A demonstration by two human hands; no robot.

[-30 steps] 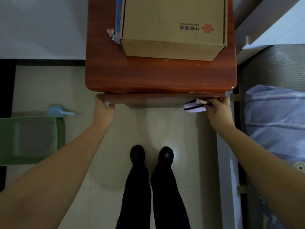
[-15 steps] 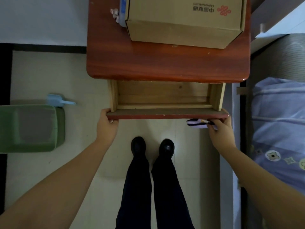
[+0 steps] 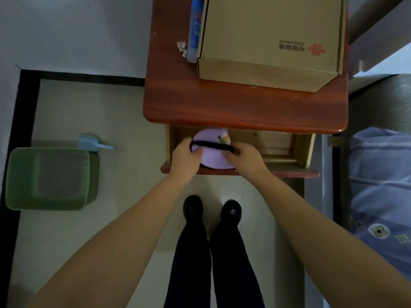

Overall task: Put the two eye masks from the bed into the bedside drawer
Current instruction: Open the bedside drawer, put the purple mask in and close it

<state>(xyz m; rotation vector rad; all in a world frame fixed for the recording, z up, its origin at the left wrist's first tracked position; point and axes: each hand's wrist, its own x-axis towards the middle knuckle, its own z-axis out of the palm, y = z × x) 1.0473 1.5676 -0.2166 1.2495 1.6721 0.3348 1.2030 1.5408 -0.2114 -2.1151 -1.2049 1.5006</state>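
The bedside drawer (image 3: 289, 172) of the red-brown nightstand (image 3: 222, 107) stands pulled out, its pale wooden inside showing. Over its left half I hold a lilac eye mask (image 3: 210, 157) with a black strap and a small cartoon print. My left hand (image 3: 185, 157) grips the mask's left end and my right hand (image 3: 246, 158) grips its right end, the strap stretched between them. Whether a second mask lies under this one I cannot tell.
A cardboard box (image 3: 271, 41) and a blue bottle (image 3: 195, 27) sit on the nightstand top. A green bin (image 3: 49, 178) and a blue scoop (image 3: 93, 144) stand on the floor at left. The bed with blue bedding (image 3: 382, 185) lies at right. My black shoes (image 3: 211, 210) are below the drawer.
Both hands let go of the drawer front and moved over the open drawer. The mask passed from my right hand alone into both hands, spread above the drawer's left half.
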